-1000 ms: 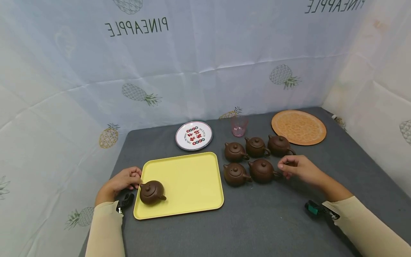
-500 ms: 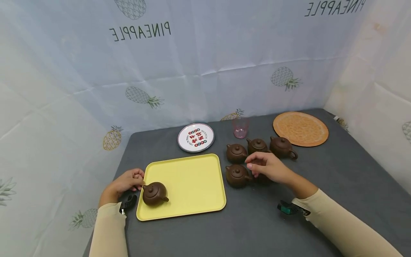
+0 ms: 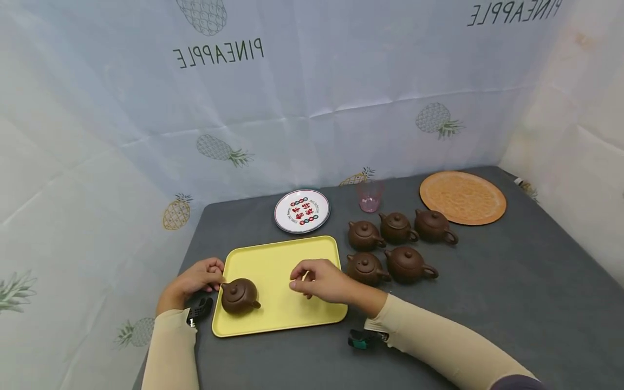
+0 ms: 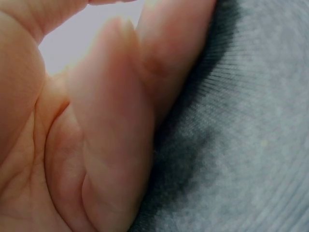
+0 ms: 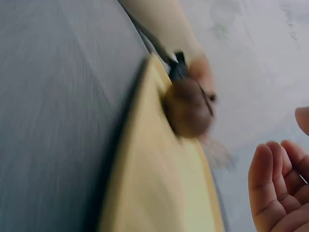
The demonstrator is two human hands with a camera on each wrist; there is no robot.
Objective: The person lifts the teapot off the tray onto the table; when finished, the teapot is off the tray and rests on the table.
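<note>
My left hand [image 3: 199,277] is at the left rim of the yellow tray [image 3: 273,325], its curled fingers and thumb holding that edge. Close beside it, a brown clay teapot [image 3: 240,297] sits on the left part of the tray. My right hand [image 3: 322,280] hovers over the tray's right half with loosely bent fingers and nothing between them. In the right wrist view its fingers [image 5: 263,183] show at the lower right, apart from the blurred teapot [image 5: 188,108]. Only the left hand's folded fingers [image 4: 118,121] and grey cloth fill the left wrist view.
Right of the tray stand several more brown teapots [image 3: 407,264] in two rows. Behind them are a pink glass [image 3: 369,197] and a round orange-brown mat [image 3: 463,197]. A white plate [image 3: 302,211] with red characters lies behind the tray. A pineapple-print curtain [image 3: 312,108] backs the grey table.
My right hand has moved left from the handle of the front right teapot, across the teapots, to above the tray. The left hand stays at the tray's edge. The view has shifted slightly.
</note>
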